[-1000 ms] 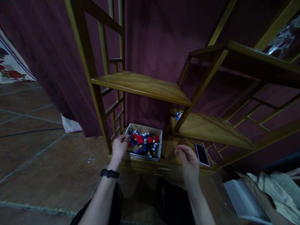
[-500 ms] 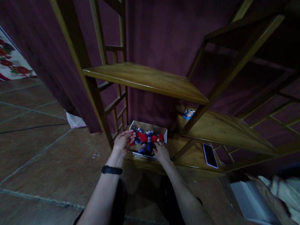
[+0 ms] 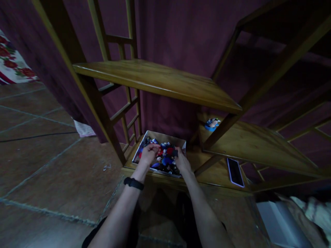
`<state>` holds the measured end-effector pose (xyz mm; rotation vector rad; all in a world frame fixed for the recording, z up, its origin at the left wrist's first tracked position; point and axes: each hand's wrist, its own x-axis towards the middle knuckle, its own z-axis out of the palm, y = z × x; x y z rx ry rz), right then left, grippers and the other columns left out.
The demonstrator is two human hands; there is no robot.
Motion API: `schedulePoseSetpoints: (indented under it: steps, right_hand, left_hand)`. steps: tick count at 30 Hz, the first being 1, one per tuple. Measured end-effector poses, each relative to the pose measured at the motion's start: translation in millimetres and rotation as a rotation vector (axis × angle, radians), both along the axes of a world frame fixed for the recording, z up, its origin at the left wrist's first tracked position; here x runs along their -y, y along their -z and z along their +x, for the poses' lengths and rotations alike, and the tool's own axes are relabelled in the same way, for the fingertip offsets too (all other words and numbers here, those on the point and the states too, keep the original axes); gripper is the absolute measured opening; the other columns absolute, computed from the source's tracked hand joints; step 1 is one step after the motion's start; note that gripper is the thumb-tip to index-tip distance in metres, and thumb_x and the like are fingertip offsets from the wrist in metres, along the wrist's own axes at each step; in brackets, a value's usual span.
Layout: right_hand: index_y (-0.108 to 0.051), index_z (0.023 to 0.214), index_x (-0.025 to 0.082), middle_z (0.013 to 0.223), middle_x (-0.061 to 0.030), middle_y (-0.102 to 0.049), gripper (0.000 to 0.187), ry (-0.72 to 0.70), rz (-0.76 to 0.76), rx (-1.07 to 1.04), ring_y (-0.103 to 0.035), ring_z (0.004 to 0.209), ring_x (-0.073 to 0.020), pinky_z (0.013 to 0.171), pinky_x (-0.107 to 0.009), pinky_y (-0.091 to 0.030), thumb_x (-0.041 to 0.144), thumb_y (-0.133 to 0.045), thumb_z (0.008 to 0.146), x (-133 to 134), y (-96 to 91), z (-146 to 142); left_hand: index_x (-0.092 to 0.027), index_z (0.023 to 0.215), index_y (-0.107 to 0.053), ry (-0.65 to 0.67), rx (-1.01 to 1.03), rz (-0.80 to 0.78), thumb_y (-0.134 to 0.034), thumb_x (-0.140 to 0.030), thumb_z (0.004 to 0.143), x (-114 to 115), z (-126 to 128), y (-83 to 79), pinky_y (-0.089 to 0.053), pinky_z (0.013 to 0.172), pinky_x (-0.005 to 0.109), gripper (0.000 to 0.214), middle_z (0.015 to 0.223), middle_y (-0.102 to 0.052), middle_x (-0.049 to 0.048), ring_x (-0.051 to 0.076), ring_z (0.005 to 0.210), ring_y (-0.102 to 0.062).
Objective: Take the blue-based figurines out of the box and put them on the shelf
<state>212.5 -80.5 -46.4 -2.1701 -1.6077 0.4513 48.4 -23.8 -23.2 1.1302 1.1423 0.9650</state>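
A white cardboard box (image 3: 165, 136) sits on the lowest board of a wooden shelf unit (image 3: 160, 77). It is filled with several small figures (image 3: 165, 159) in red, blue and black. My left hand (image 3: 149, 154) is inside the box with its fingers curled over the figures; what they hold is hidden. My right hand (image 3: 181, 160) is at the box's right side, fingers pinched on a small dark figure (image 3: 175, 152). A black band circles my left wrist (image 3: 133, 183).
One blue figure (image 3: 212, 124) lies on the middle shelf to the right. A phone (image 3: 235, 172) lies flat on the bottom board, right of the box. A dark red curtain hangs behind. Tiled floor spreads to the left; cloth and a white object lie at lower right.
My right hand moved left from near the phone into the box and closed on a figure. My left hand went deeper into the box. The view came closer to the shelf.
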Motion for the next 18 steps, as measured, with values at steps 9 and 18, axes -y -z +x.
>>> schedulePoseSetpoints:
  steps: [9,18]
  right_hand:
    - [-0.050,0.109,0.028,0.111,-0.0029,-0.057,0.034,0.078,-0.005,0.051,-0.051,0.104,-0.0178,0.085,-0.029,-0.037,0.016,-0.042,0.078,6,-7.2,20]
    - [-0.057,0.102,0.027,0.107,-0.0035,-0.060,0.030,-0.032,-0.071,0.079,-0.052,0.102,-0.0182,0.084,-0.029,-0.038,0.017,-0.038,0.081,7,-4.3,26]
  left_hand:
    - [-0.012,0.096,-0.064,0.356,-1.153,0.517,-0.041,-0.005,0.076,30,40,30.9,-0.034,0.088,0.037,0.031,0.098,-0.063,0.0166,0.026,0.101,-0.051]
    - [-0.014,0.106,-0.060,0.356,-1.265,0.516,-0.039,-0.009,0.078,27,51,39.0,-0.030,0.089,0.042,0.035,0.114,-0.055,0.0170,0.028,0.109,-0.043]
